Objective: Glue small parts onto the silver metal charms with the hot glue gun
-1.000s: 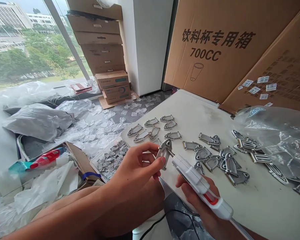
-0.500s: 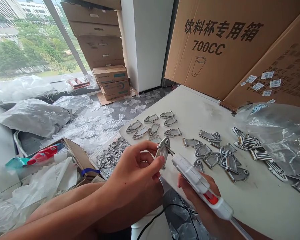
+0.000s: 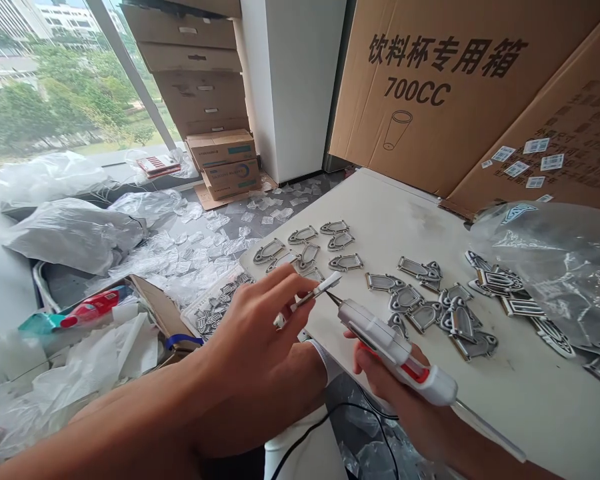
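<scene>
My left hand (image 3: 275,307) pinches a small silver metal frame piece (image 3: 321,287), turned nearly edge-on, between thumb and fingers. My right hand (image 3: 385,373) is wrapped round a white hot glue gun (image 3: 380,337) with a red part and a clear glue stick (image 3: 490,430) sticking out of its rear. The gun's nozzle points at the held piece and is at or very near its edge; I cannot tell if they touch. Beyond my hands, several similar silver frames (image 3: 345,262) lie on the white table (image 3: 395,207), with a cluster of overlapping frames (image 3: 460,323) to the right.
A clear plastic bag (image 3: 570,267) lies over larger metal pieces (image 3: 545,333) at the right. Small metal parts fill a tray (image 3: 193,313) left of the table. A cardboard box (image 3: 155,303) of wrappings stands at lower left. A black cable (image 3: 325,423) hangs below. Large cartons (image 3: 460,133) stand behind.
My left hand has tilted the frame piece from facing me to nearly edge-on. The glue gun has shifted slightly left, its rear lower, with its nozzle staying close to the piece.
</scene>
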`<state>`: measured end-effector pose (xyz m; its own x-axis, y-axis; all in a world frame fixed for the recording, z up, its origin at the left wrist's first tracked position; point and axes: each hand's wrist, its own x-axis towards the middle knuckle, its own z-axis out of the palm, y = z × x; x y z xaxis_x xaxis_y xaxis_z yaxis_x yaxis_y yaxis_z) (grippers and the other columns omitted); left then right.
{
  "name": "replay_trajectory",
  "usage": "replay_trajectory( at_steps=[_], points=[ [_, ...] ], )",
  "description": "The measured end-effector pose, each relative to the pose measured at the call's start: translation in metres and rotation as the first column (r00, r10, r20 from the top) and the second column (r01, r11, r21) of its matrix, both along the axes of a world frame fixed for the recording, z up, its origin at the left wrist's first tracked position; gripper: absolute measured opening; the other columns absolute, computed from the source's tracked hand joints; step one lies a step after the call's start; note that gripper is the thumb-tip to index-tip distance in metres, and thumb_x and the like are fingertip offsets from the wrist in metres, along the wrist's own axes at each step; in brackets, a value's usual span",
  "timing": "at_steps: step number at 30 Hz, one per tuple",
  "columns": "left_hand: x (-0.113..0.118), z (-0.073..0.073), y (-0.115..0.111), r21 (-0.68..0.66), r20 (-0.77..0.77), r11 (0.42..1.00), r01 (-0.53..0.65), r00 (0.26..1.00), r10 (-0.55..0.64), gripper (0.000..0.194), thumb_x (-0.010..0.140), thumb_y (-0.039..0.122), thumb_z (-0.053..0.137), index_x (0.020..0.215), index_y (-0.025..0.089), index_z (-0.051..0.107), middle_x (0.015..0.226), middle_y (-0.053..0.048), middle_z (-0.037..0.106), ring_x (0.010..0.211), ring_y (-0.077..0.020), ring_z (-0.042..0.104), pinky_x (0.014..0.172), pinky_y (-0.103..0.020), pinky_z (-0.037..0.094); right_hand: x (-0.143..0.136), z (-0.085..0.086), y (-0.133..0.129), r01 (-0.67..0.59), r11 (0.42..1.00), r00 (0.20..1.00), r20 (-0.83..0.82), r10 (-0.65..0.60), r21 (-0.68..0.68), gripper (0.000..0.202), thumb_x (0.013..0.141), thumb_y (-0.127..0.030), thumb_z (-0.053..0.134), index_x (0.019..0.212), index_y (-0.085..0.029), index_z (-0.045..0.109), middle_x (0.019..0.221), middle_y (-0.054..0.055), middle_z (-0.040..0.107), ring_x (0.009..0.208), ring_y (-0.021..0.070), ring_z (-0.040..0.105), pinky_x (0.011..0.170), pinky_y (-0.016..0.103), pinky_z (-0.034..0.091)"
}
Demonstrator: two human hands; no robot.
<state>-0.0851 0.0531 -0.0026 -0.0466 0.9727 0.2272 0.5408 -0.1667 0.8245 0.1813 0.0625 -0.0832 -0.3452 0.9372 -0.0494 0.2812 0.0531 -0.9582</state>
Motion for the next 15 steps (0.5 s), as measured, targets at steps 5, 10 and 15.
replay_trajectory(
  at_steps=[5, 10, 15],
  points=[
    [-0.005, 0.001, 0.012, -0.258, 0.401, 0.966, 0.006, 0.910, 0.102, 0.034, 0.089, 0.052, 0.092, 0.104, 0.023, 0.082, 0.093, -0.006, 0.082, 0.086, -0.0239, 0.077, 0.077, -0.034, 0.064, 0.009, -0.012, 0.003, -0.116, 0.993, 0.991, -0.061, 0.115, -0.001, 0.028, 0.099, -0.049, 0.080, 0.127, -0.045, 0.078, 0.086, -0.002, 0.073, 0.062, 0.0209, 0.064, 0.049, 0.027, 0.048],
    [-0.006, 0.003, 0.021, -0.312, 0.561, 0.944, 0.105, 0.822, 0.094, 0.039, 0.076, 0.047, 0.101, 0.095, 0.020, 0.080, 0.105, -0.009, 0.086, 0.098, -0.0267, 0.082, 0.092, -0.039, 0.068, 0.006, -0.007, 0.005, -0.098, 0.969, 0.991, -0.068, 0.116, 0.226, 0.021, 0.100, -0.042, 0.077, 0.121, -0.045, 0.080, 0.092, -0.001, 0.078, 0.076, 0.0247, 0.077, 0.065, 0.031, 0.062],
    [-0.006, 0.005, 0.021, -0.334, 0.561, 0.941, 0.055, 0.814, 0.152, 0.048, 0.075, 0.040, 0.101, 0.115, 0.022, 0.082, 0.104, -0.007, 0.086, 0.099, -0.0277, 0.083, 0.097, -0.043, 0.069, 0.002, -0.002, 0.005, -0.086, 0.953, 0.992, -0.064, 0.109, 0.291, 0.020, 0.099, -0.036, 0.076, 0.118, -0.040, 0.082, 0.100, 0.002, 0.083, 0.085, 0.0295, 0.082, 0.070, 0.035, 0.067]
  ],
)
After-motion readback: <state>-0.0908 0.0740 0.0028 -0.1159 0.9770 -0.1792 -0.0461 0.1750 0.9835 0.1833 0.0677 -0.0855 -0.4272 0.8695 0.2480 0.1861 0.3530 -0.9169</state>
